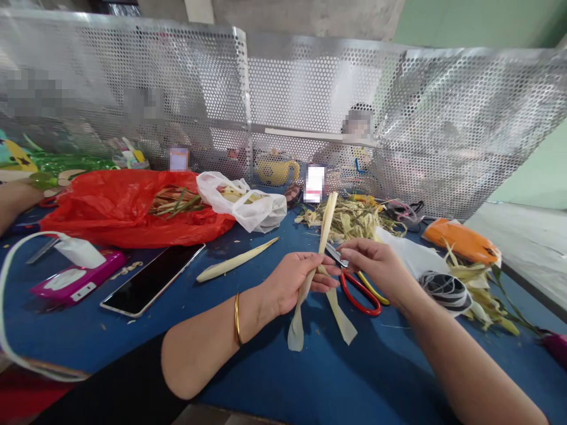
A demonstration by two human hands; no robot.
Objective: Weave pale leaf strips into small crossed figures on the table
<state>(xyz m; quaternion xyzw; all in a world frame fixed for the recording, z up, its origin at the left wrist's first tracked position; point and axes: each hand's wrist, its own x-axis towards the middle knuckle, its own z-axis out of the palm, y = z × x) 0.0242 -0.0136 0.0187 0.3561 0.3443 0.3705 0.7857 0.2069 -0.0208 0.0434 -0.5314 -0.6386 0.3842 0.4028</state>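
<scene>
My left hand [301,277] is closed around a bundle of pale, folded plant strips that look like corn husk [328,221]. The bundle stands upright above the fingers, and two flat ends hang below, spread apart. My right hand [370,260] is just to the right, its fingers curled and thumb close to the index finger; whether anything thin is between them I cannot make out. Red-handled scissors [361,293] lie on the blue table under and beside the right hand, blades partly hidden. A yellow handle [372,288] shows next to them. A pale, pointed husk piece [237,260] lies left of my hands.
A heap of husk scraps [354,217] lies behind my hands. Left are a phone [153,280], a purple power strip [80,277], a red plastic bag [110,203] and a white bag [248,206]. Coiled wire [445,292] and an orange packet [463,241] lie right. A perforated metal screen [301,88] stands behind.
</scene>
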